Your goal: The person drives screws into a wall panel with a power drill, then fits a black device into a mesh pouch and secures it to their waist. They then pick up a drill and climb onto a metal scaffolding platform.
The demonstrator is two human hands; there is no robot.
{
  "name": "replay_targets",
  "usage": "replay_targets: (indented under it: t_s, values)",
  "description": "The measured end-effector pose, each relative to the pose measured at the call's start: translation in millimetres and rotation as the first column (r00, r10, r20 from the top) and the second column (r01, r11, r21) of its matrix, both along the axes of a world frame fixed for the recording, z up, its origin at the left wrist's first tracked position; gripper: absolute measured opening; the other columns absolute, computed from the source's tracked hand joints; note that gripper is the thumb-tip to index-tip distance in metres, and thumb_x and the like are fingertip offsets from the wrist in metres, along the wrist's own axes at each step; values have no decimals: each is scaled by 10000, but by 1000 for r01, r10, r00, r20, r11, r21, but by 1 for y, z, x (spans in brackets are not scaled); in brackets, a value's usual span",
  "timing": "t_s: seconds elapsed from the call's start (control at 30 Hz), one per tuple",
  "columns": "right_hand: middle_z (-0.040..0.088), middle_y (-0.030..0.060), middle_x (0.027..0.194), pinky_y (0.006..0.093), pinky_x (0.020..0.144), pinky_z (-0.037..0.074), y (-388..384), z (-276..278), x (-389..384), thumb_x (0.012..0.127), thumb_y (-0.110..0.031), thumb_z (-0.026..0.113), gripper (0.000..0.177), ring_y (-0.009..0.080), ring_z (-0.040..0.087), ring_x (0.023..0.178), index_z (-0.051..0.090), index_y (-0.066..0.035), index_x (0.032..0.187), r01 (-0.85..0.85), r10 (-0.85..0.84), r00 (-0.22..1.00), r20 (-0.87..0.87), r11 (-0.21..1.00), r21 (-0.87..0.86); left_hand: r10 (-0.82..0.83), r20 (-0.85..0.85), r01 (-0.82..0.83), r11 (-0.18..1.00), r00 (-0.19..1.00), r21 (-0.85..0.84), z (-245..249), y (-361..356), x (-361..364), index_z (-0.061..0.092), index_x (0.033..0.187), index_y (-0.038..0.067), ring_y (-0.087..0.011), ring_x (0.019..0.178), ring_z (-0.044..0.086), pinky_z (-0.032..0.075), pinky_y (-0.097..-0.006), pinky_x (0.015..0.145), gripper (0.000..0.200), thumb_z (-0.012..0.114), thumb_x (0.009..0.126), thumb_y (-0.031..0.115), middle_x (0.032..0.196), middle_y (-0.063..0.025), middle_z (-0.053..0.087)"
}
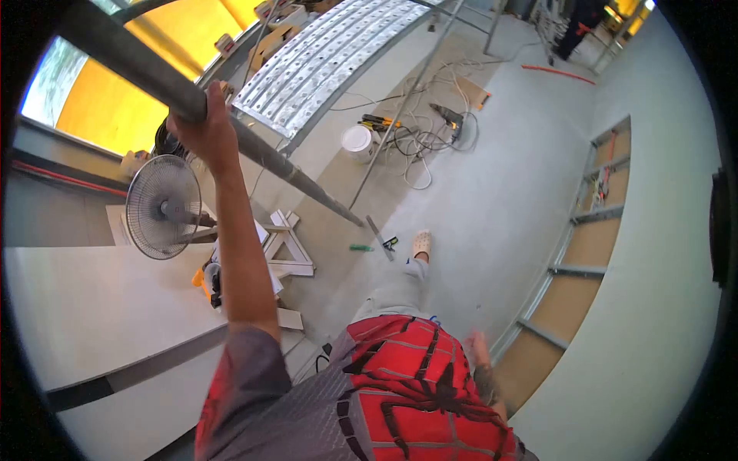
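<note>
Our left hand (201, 127) wraps its fingers around the scaffold pole (131, 65); our right hand (480, 349) hangs blurred, and we cannot tell its fingers' state.

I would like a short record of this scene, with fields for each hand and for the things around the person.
left hand: raised, closed around a grey metal pole
right hand: low beside the hip, blurred; whether it is open or closed cannot be told
floor below: standing fan, white bucket, tangled cables
foot: in a light shoe, on the grey floor
beyond the pole: perforated metal plank
right side: metal stud frame set in the wall
other people: one person, far off at the top
</note>
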State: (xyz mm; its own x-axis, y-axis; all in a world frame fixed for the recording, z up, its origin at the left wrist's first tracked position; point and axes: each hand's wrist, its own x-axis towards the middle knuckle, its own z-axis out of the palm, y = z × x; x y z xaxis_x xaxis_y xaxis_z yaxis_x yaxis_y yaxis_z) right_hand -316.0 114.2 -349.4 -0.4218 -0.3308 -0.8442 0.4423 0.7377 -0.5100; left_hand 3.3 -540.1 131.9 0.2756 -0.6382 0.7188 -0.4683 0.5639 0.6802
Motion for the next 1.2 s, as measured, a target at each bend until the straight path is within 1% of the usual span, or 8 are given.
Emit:
replay_targets:
  t_s: [0.03, 0.27, 0.4, 0.43, 0.6, 0.87, 1.07, 1.2]
  values:
    - [621, 75, 902, 371, 628, 502, 17, 7, 6, 928, -321, 511, 388, 210, 614, 757, 532, -73, 1226, -18, 21, 999, 26, 995, -101, -133, -308, 129, 991, 942, -35, 1, 3, -13, 468, 1150, -40, -197, 777, 643, 534, -306, 664, 512, 774, 771, 115, 971, -144, 612]
    - [634, 80, 933, 386, 660, 524, -2, 24, -108, 933, -292, 504, 422, 227, 637, 788, 485, -106, 1311, -586, 563, 804, 192, 804, 96, 61, -120, -93, 954, 991, -286, -11, -3, -10, 604, 863, -28, -175, 724, 666, 544, -321, 593, 137, 707, 792, 27, 863, -83, 651]
    - [649, 82, 936, 371, 674, 533, -87, 3, -249, 926, -280, 525, 388, 230, 651, 784, 535, -96, 1268, -474, 461, 857, 230, 880, 1, 113, -153, -141, 972, 982, -185, -10, -2, -6, 601, 936, 6, -148, 806, 645, 538, -307, 637, 208, 740, 791, 61, 882, -58, 625]
    - [650, 93, 854, 360, 647, 531, -89, -112, -325, 933, -272, 517, 311, 214, 631, 715, 607, -82, 1163, -883, 882, 469, 40, 468, 47, 125, -96, -145, 961, 987, -236, -11, -6, -3, 590, 955, 11, -147, 768, 647, 540, -304, 633, 237, 747, 792, 78, 872, -56, 623]
    - [575, 47, 833, 333, 613, 466, -343, 48, -309, 931, -393, 540, 303, 158, 580, 736, 555, -98, 1000, -327, 302, 938, -169, 933, -152, -68, -208, 24, 978, 976, -208, -16, -8, 2, 542, 940, 41, -144, 686, 630, 531, -337, 622, 306, 770, 787, 176, 795, -25, 617]
    - [587, 83, 1058, 399, 872, 465, -407, 123, -179, 934, -476, 517, 502, 212, 583, 1014, 495, -99, 1264, -611, 703, 709, 55, 651, -451, 89, -234, -117, 987, 968, -111, 5, 16, -26, 572, 948, 46, -108, 653, 527, 427, -267, 575, 212, 720, 809, 109, 763, -1, 575]
    - [547, 169, 1212, 419, 866, 469, -336, 61, -181, 909, -470, 535, 558, 262, 584, 1039, 465, -88, 1310, -715, 731, 618, 289, 676, -180, -110, -295, 49, 977, 949, -207, -3, 4, -18, 538, 1028, 59, -115, 669, 512, 439, -284, 598, 264, 690, 814, 78, 771, 12, 548]
    - [562, 154, 1177, 438, 876, 462, -329, 59, -191, 912, -454, 534, 511, 270, 582, 1040, 487, -102, 1280, -687, 671, 696, 256, 726, -33, 214, -40, -217, 951, 976, -218, 7, 16, -23, 503, 1090, 40, -131, 691, 535, 447, -259, 616, 338, 687, 809, 75, 820, -22, 560]
